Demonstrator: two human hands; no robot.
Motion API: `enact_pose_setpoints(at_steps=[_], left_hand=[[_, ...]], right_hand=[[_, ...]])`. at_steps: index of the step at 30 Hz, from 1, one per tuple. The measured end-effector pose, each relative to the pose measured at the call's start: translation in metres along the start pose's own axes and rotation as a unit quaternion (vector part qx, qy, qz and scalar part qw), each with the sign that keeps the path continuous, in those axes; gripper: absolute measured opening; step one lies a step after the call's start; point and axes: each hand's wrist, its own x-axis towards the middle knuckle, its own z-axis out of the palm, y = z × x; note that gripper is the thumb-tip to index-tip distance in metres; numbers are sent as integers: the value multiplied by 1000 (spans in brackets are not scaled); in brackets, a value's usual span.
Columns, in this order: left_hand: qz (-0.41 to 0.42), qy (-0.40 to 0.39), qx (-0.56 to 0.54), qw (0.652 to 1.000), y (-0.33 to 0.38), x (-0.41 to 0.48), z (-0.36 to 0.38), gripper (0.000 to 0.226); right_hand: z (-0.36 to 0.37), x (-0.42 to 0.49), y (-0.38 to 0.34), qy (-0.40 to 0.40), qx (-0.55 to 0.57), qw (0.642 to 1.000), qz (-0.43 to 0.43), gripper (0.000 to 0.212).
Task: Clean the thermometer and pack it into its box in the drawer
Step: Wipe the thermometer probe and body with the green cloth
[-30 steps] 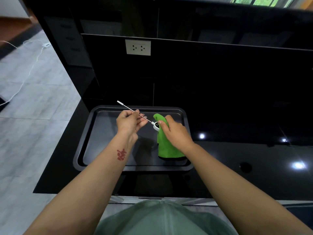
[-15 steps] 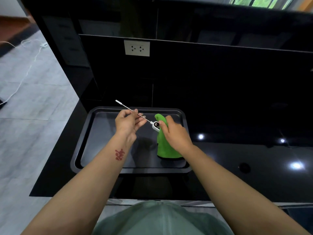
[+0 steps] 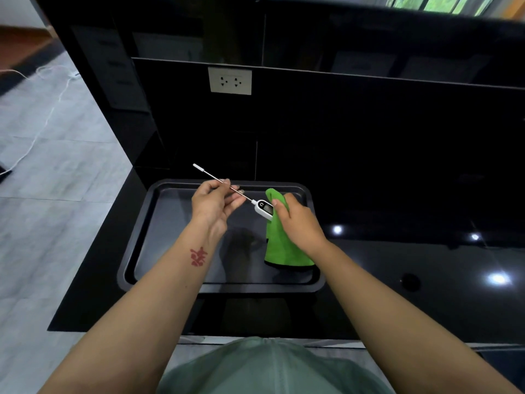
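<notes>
A probe thermometer (image 3: 262, 206) with a white display head and a long thin metal stem hangs in the air above a dark tray (image 3: 142, 251). My left hand (image 3: 213, 203) pinches the stem near its middle, and the white-capped tip points up and left. My right hand (image 3: 295, 220) presses a green cloth (image 3: 279, 245) against the white head, with the rest of the cloth hanging down toward the tray. The display faces up and is partly covered by my right thumb. No box or drawer is in view.
The tray sits on a glossy black counter (image 3: 397, 294) that runs to the right. A black wall with a white socket (image 3: 229, 80) rises behind it. Grey tiled floor with a white cable (image 3: 42, 123) lies at the left.
The thermometer head has turned, and its display now shows more. My right hand with the cloth has shifted slightly along the head. My left hand keeps its hold on the stem.
</notes>
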Motion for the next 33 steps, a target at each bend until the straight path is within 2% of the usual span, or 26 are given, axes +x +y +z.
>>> enact_pose_setpoints(at_steps=[5, 11, 16, 20, 23, 28, 33], left_hand=[[10, 3, 3, 1000, 0, 0, -1, 14], [20, -83, 17, 996, -3, -5, 1, 13], [40, -20, 24, 999, -3, 1, -5, 15], [34, -32, 48, 998, -13, -7, -3, 16], [34, -38, 57, 997, -13, -10, 0, 16], [47, 11, 10, 999, 4, -2, -5, 20], [41, -4, 22, 999, -2, -9, 0, 16]], right_hand=[[3, 1, 5, 7, 13, 1000, 8, 33], [5, 5, 6, 0, 61, 998, 27, 36], [4, 1, 5, -25, 26, 999, 8, 35], [4, 1, -3, -42, -19, 999, -14, 33], [6, 1, -2, -49, -11, 999, -13, 31], [3, -1, 8, -32, -1, 999, 3, 34], [2, -4, -3, -17, -77, 997, -26, 37]])
